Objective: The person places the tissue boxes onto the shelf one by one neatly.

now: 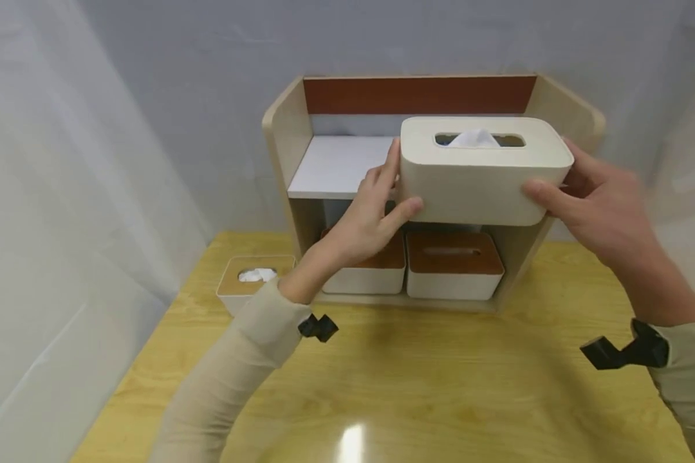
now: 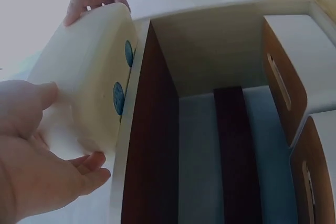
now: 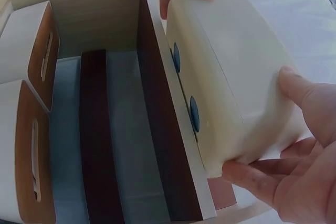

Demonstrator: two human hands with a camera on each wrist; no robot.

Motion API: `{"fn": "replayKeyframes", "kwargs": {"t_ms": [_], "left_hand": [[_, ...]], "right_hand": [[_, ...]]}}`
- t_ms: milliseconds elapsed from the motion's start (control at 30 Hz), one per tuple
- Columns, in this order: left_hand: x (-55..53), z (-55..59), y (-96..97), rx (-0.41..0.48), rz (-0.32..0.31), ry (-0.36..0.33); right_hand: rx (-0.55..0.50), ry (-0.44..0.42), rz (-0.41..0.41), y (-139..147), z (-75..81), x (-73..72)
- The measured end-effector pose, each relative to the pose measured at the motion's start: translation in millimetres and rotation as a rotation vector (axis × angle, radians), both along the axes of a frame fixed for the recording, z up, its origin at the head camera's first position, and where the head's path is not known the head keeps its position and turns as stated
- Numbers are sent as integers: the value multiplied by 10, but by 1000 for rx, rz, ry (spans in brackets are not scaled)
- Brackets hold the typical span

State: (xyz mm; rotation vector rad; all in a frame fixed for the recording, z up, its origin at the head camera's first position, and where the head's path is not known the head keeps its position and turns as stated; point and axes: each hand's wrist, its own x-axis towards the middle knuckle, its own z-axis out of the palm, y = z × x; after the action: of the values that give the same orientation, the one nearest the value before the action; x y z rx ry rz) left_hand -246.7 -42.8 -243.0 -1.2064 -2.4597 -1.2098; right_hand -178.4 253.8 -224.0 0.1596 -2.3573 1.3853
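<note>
Both hands hold a cream tissue box (image 1: 469, 193) by its ends, at the right part of the upper shelf (image 1: 342, 164). A white tissue (image 1: 473, 138) pokes out of the slot in its top. My left hand (image 1: 370, 215) has its thumb on the front face and its fingers along the left end. On the right end, my right hand (image 1: 599, 199) grips with the thumb in front and the fingers wrapped behind. In the left wrist view, blue round feet (image 2: 118, 98) show on the box's underside, right at the shelf's front edge (image 2: 126, 129).
Below, two white boxes with brown lids, the left one (image 1: 365, 281) and the right one (image 1: 454, 286), stand in the lower compartment. A smaller tissue box (image 1: 255, 276) with a wood-coloured lid sits left of the shelf unit (image 1: 284, 148) on the wooden table (image 1: 417, 373).
</note>
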Motion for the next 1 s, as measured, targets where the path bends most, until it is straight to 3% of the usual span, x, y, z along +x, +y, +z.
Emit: {"fn": "replayKeyframes", "kwargs": {"t_ms": [133, 300, 500, 667, 1000], "left_hand": [[-93, 15, -10, -16, 37, -13], [-186, 4, -11, -22, 76, -4], [-325, -30, 18, -16, 125, 57], [-411, -58, 48, -40, 211, 116], [-440, -95, -20, -56, 337, 193]], "right_hand": [[41, 49, 11, -93, -29, -78], [92, 91, -75, -216, -124, -208], [5, 190, -92, -291, -255, -402], [-22, 278, -110, -335, -343, -503], [27, 258, -127, -437, -318, -553]]}}
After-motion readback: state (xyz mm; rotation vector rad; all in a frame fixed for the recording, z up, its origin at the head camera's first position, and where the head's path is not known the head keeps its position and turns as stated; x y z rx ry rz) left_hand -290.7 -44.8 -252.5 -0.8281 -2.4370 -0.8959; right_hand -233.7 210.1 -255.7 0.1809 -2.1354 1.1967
